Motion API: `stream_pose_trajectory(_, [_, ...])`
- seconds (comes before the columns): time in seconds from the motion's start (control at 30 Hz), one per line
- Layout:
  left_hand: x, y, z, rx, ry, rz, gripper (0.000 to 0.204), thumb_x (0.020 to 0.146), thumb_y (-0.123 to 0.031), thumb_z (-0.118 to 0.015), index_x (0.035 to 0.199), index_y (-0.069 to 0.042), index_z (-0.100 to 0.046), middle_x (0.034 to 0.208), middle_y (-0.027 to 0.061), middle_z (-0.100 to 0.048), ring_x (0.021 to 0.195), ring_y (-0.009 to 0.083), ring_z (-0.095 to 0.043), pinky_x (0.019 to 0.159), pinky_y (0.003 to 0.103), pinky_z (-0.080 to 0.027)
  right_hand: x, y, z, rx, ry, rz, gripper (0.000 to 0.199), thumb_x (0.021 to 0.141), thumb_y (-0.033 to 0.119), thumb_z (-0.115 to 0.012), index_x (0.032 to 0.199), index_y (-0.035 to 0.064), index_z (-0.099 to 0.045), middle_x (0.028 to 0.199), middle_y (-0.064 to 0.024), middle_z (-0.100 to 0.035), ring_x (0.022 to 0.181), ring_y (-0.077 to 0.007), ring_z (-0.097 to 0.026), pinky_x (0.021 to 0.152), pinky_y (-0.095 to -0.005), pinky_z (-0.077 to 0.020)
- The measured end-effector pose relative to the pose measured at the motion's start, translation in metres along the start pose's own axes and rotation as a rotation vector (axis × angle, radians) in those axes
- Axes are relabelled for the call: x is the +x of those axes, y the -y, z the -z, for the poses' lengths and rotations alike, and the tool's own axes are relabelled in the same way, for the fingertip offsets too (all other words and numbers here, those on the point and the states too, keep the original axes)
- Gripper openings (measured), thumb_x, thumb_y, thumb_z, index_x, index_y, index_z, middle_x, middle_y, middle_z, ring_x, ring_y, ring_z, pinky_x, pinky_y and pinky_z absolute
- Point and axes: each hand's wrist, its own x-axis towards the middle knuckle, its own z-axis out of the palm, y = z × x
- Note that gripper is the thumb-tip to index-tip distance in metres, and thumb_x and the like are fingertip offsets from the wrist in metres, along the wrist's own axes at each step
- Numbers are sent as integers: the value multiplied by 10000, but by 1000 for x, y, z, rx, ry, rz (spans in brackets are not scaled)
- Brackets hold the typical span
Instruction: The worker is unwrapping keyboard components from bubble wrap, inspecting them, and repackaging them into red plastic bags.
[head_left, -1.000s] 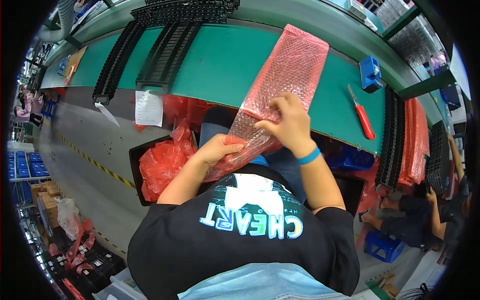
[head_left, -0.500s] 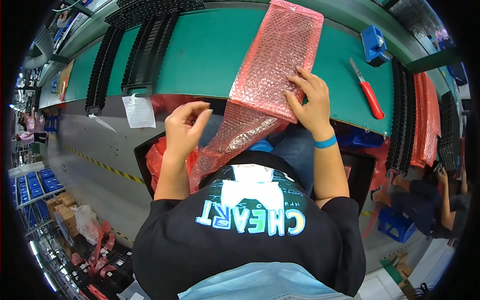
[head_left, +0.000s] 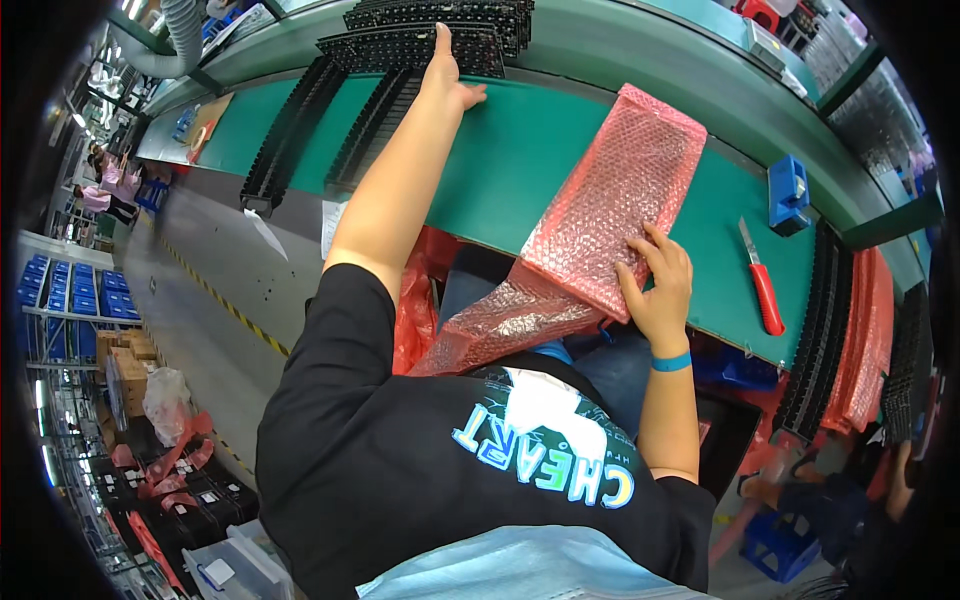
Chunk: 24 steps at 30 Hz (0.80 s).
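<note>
My left arm stretches far across the green bench. My left hand (head_left: 448,80), thumb and fingers apart and nothing seen in it, is at the front of the black perforated panels (head_left: 420,50) at the back; whether it touches them I cannot tell. A pink bubble-wrap bag (head_left: 625,190) lies slantwise on the bench, its loose near end (head_left: 510,322) hanging over the edge toward my lap. On the bag's lower right part rests my right hand (head_left: 660,285), fingers bent and spread, with a blue band on the wrist.
A red-handled knife (head_left: 764,295) lies right of the bag, blade bare, near a blue tape dispenser (head_left: 788,195). Black slotted racks (head_left: 295,130) stand at the left; another (head_left: 815,320) is at the right. Beyond it hang more pink bags (head_left: 862,335). Someone sits at the far right.
My left hand has left the space over my lap and reached forward to the black panels. My right hand stays on the bag. The whole view has shifted and turned.
</note>
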Motion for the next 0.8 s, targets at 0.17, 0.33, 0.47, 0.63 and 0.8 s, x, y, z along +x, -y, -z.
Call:
stream_pose_trajectory(0.17, [53,3,-1,-78,127,-93,857,825,-429,-771,1435,2,-348,1342,346,-444,1163,390,-552,946,540,-489,5,-1,-2,12,-2,0,326,780,182,-742,1094,115,-682,1326,-64,-598,1137,-272,-566,1027,-385,-403])
stream_pose_trajectory(0.33, [39,13,-18,-81,3,-383,757,853,-429,-727,1373,-9,-372,1274,316,-494,948,337,-647,796,514,-551,5,1,-2,39,9,-25,325,778,172,-743,1093,114,-687,1325,-63,-604,1142,-271,-569,1039,-387,-399])
stream_pose_trajectory(0.47, [-45,20,-25,-102,-8,-646,625,907,-399,-656,1335,-29,-391,1153,249,-564,902,279,-651,764,378,-556,5,1,-2,51,16,-39,322,776,166,-745,1089,113,-691,1322,-64,-607,1141,-270,-570,1044,-389,-396])
stream_pose_trajectory(0.63, [-187,84,20,-107,589,-292,508,942,-407,-558,1290,-49,-472,1203,189,-582,1033,290,-603,935,406,-486,0,-7,-3,32,-68,-65,304,773,182,-751,1062,112,-690,1306,-65,-599,1108,-261,-565,1009,-377,-408])
stream_pose_trajectory(0.8, [-287,129,60,29,955,59,1038,695,-614,-689,1504,-71,-333,1379,262,-506,1251,378,-539,1054,494,-461,15,3,13,193,-164,-61,273,807,174,-748,1059,92,-684,1294,-67,-598,1048,-229,-583,936,-333,-445])
